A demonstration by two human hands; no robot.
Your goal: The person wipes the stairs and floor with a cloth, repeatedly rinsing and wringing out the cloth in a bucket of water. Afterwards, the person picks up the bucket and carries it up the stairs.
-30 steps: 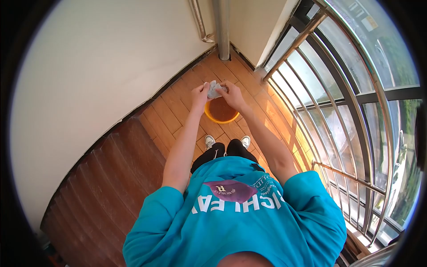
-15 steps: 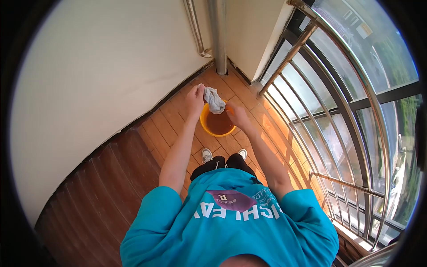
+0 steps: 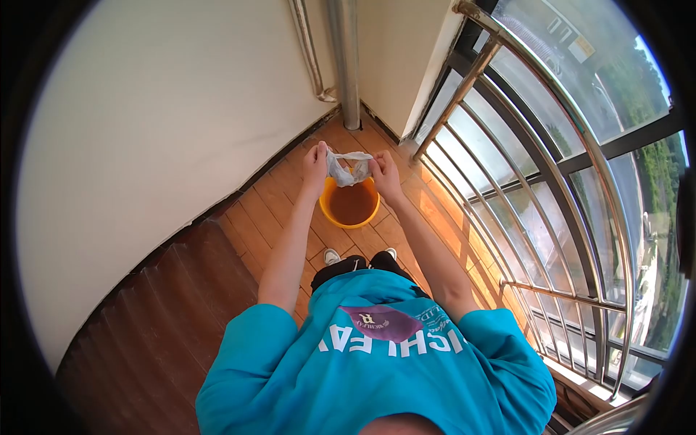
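Both hands are up over the bucket, with the cloth stretched between them.

Left hand (image 3: 315,161): fingers closed, pinching the left end of a small pale grey cloth (image 3: 346,167). Right hand (image 3: 382,171): fingers closed on the right end of the same cloth. The cloth's top edge runs taut between the two hands and the middle sags down in a loose bunch. How tight each grip is can't be told — the hands are too small in view.

The cloth hangs directly above the far rim of an orange bucket (image 3: 333,215), which sits on the wooden plank floor (image 3: 275,196), just ahead of the person's feet. The bucket holds brownish water (image 3: 352,204). Whether the cloth's low point touches the rim or the water can't be told.

Surroundings:
- White sneakers (image 3: 332,257) show just near of the bucket, with black trousers above them.
- The person wears a teal T-shirt (image 3: 377,362) with white lettering — it fills the near part of the view.
- A plain white wall (image 3: 159,130) is on the left, meeting the floor along a dark skirting line.
- A vertical metal pipe (image 3: 346,65) stands in the far corner, with a thinner pipe just left of it.
- A steel railing (image 3: 507,181) with vertical bars runs along the right side, with glass and greenery beyond it.
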